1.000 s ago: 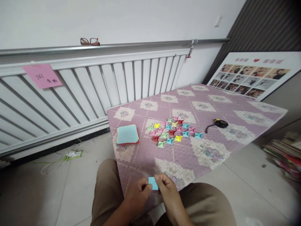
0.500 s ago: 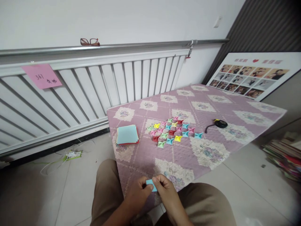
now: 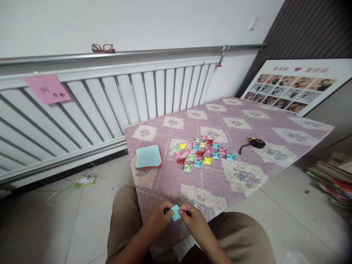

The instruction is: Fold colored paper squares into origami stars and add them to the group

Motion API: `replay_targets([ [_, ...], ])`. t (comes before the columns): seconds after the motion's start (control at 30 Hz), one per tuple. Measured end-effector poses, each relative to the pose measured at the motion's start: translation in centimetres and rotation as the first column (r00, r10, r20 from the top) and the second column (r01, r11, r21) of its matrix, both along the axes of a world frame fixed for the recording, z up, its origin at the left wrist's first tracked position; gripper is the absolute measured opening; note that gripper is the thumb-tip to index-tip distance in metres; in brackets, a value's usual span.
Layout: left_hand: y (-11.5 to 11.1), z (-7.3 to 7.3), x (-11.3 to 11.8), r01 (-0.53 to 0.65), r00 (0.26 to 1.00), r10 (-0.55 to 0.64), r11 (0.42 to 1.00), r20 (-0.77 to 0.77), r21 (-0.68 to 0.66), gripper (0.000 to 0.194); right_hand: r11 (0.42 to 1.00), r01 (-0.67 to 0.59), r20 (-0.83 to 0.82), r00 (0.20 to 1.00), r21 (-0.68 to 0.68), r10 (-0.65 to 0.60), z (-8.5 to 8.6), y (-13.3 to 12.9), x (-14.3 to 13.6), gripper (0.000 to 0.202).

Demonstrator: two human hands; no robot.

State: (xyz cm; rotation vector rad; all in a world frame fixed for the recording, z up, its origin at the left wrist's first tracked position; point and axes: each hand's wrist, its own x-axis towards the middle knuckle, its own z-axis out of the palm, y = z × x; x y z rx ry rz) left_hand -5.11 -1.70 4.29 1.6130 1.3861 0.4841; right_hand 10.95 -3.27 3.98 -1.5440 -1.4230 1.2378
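Observation:
A small folded piece of light-blue paper (image 3: 175, 212) is held over the near edge of the table. My left hand (image 3: 161, 216) pinches its left side, and my right hand (image 3: 190, 215) pinches its right side. The paper now shows as a small diamond with a crease across it. Ahead of my hands, several folded paper pieces (image 3: 200, 154) in green, yellow, pink, red and blue lie in rows. Left of them rests a stack of square paper sheets (image 3: 149, 157), blue on top with red and yellow edges below.
The table (image 3: 170, 183) has a purple floral cloth. A black and yellow object with a strap (image 3: 256, 143) lies at its right. Behind stands a white radiator (image 3: 148, 91), with glasses (image 3: 103, 48) on the pipe above. A power strip (image 3: 85, 181) with cables lies on the floor.
The blue paper has turned from a roughly rectangular look to a diamond. Both hands have risen slightly and sit a little farther apart, still pinching it.

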Motion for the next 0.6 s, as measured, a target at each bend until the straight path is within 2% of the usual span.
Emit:
replay_targets([
  [0.07,0.5,-0.3,0.0,0.072,0.994,-0.068,0.996,-0.089,0.049,0.020,0.998,-0.031,0.085,0.996,0.052,0.026,-0.6,0.3,0.2,0.020],
  [0.27,1.4,-1.1,0.4,0.175,0.956,-0.144,0.979,-0.254,0.102,0.015,0.987,-0.109,0.275,0.959,0.122,0.072,-1.6,1.0,0.5,0.010],
  [0.43,2.1,-1.0,0.4,0.256,0.921,-0.214,0.962,-0.325,0.092,0.013,0.974,-0.182,0.406,0.907,0.138,0.112,-1.6,1.6,0.7,0.014],
  [0.6,2.8,-1.2,0.1,0.305,0.900,-0.257,0.948,-0.352,0.086,0.011,0.959,-0.258,0.461,0.870,0.118,0.177,-1.5,2.5,0.9,0.016],
])
